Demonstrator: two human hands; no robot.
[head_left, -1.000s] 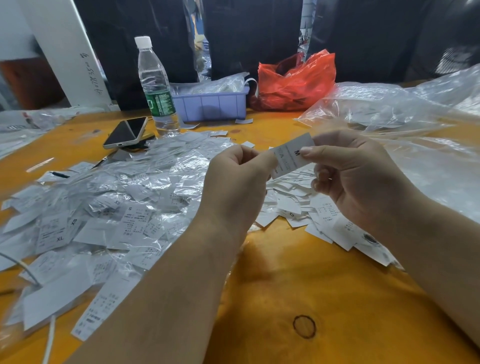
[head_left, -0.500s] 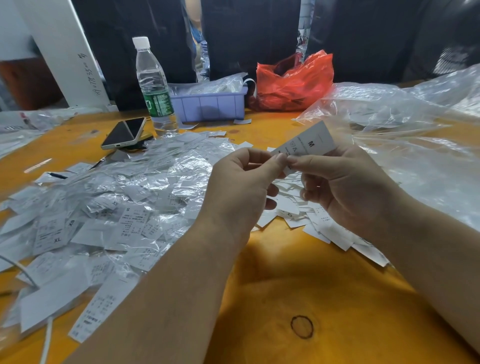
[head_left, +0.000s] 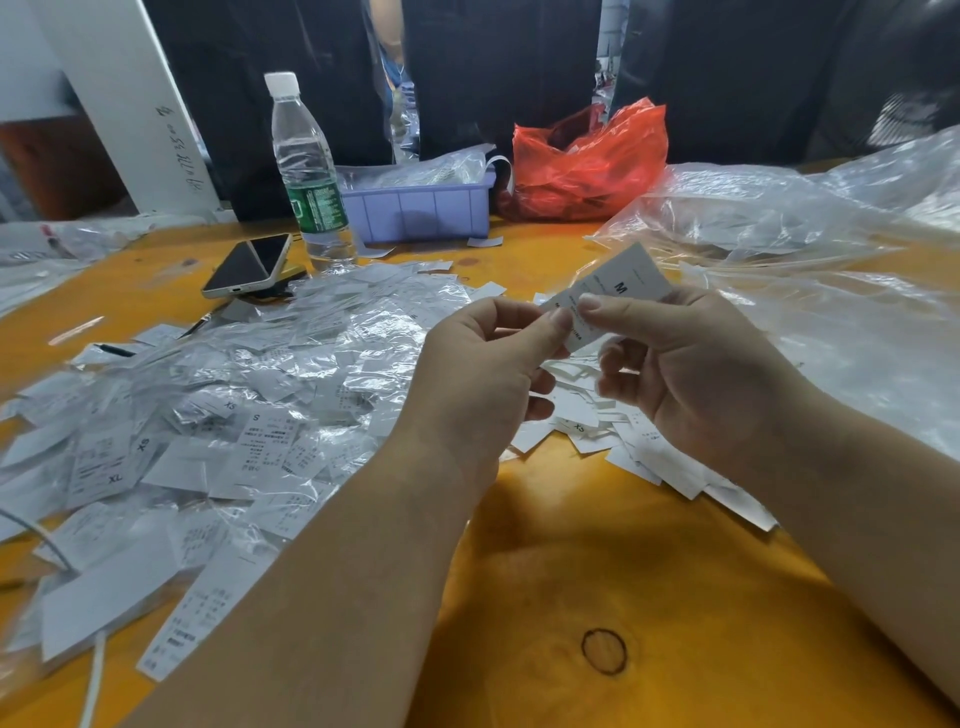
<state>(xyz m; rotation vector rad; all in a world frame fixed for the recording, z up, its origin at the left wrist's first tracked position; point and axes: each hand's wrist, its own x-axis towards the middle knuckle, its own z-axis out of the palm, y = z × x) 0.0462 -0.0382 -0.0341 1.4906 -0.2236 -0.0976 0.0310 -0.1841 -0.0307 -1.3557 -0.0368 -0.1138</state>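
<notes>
Both hands hold white size labels above the orange table (head_left: 597, 571). My right hand (head_left: 696, 384) pinches a label marked M (head_left: 623, 283) between thumb and forefinger. My left hand (head_left: 483, 374) pinches the lower end of the labels (head_left: 574, 325), its thumb tip touching the right thumb. A second label seems to lie under the M one. A large heap of labels in clear sleeves (head_left: 218, 415) covers the table's left half. A smaller pile of bare white labels (head_left: 587, 421) lies under my hands.
A water bottle (head_left: 309, 171), a phone (head_left: 249, 265), a purple tray (head_left: 421, 208) and a red plastic bag (head_left: 587, 161) stand at the back. Crumpled clear plastic bags (head_left: 805, 244) fill the right side. A white cable (head_left: 93, 675) runs at the lower left.
The M label has swung up and to the right, its printed face turning toward me. My left thumb has slid along it to meet the right thumb.
</notes>
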